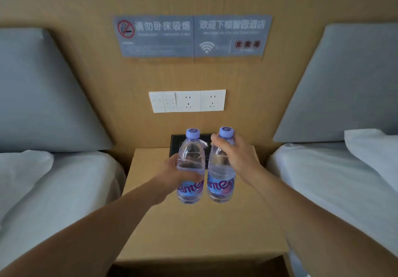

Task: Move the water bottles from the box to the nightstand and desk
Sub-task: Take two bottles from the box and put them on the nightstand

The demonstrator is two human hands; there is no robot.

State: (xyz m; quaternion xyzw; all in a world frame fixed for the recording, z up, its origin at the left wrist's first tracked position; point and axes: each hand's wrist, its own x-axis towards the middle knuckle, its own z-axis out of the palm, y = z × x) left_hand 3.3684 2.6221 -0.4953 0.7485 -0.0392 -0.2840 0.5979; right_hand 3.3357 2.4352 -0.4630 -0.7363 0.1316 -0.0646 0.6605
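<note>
Two clear water bottles with lilac caps and purple labels stand upright side by side over the wooden nightstand [193,229]. My left hand [175,174] grips the left bottle [191,158] around its middle. My right hand [234,158] grips the right bottle [219,182] around its neck and shoulder. Whether the bottle bases touch the nightstand top I cannot tell. The box is out of view.
A black panel [175,143] stands at the back of the nightstand behind the bottles. White switches and sockets [187,101] sit on the wooden headboard wall, grey signs [191,36] above. Beds with white sheets flank the nightstand, left [53,190] and right [336,179].
</note>
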